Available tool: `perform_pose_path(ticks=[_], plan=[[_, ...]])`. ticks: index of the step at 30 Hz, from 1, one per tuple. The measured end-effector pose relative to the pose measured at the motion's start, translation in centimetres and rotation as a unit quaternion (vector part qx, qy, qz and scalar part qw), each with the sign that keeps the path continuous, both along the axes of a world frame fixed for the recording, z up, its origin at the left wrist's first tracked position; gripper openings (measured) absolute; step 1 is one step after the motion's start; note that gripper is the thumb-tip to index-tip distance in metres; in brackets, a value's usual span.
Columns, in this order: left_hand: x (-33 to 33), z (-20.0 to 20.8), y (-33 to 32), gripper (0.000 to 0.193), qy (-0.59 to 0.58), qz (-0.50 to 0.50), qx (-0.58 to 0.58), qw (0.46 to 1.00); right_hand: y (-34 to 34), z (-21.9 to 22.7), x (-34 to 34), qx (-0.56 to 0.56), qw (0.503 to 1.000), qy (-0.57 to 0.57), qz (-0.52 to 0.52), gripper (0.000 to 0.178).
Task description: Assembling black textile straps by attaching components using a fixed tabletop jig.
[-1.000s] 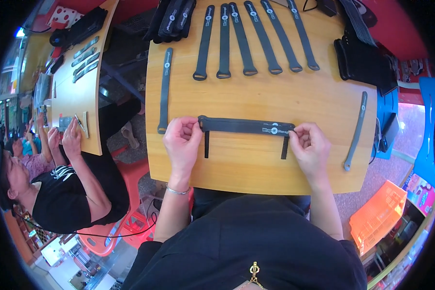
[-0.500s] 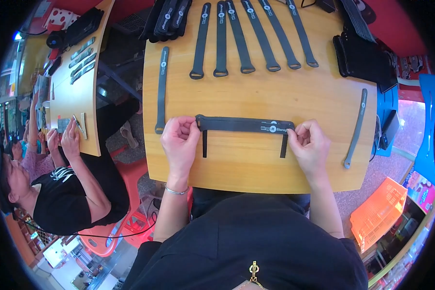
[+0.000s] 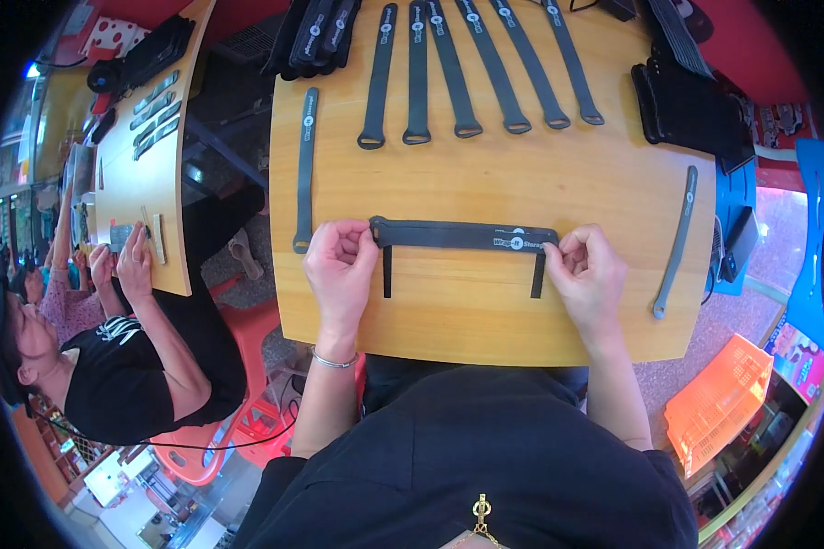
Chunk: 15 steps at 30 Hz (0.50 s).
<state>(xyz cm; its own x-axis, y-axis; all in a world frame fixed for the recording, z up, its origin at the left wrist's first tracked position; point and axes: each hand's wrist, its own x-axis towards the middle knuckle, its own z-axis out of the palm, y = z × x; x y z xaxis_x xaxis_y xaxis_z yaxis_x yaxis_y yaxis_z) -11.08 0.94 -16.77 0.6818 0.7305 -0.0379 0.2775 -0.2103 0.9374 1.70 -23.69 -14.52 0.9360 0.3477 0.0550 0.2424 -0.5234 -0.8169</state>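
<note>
Head view: five straps (image 3: 467,69) fanned above, one each side; left hand (image 3: 341,265) and right hand (image 3: 588,272) pinch a flat dark strap (image 3: 462,235) by its ends.

Almost no change: L hand (image 3: 341,265) & R hand (image 3: 588,273) pinch the strap (image 3: 462,234) ends same as before; strap sits a touch lower/flatter. Co-worker's hands (image 3: 124,261) shifted slightly.

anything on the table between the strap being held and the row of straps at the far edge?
Nothing: head view shows bare wood between the held strap and the far row of straps.
</note>
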Motion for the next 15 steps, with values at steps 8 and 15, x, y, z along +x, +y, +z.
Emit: perform_pose_path(ticks=[8, 15], plan=[[0.03, 0.06, -0.06, 0.009, 0.007, 0.0, 0.002, 1.0, -0.01, -0.08, -0.03, 0.008, 1.0, 0.008, -0.004, 0.023], [-0.01, -0.01, 0.02, 0.009, 0.007, -0.001, 0.006, 1.0, -0.01, -0.02, 0.0, 0.007, 1.0, 0.009, -0.005, 0.023]])
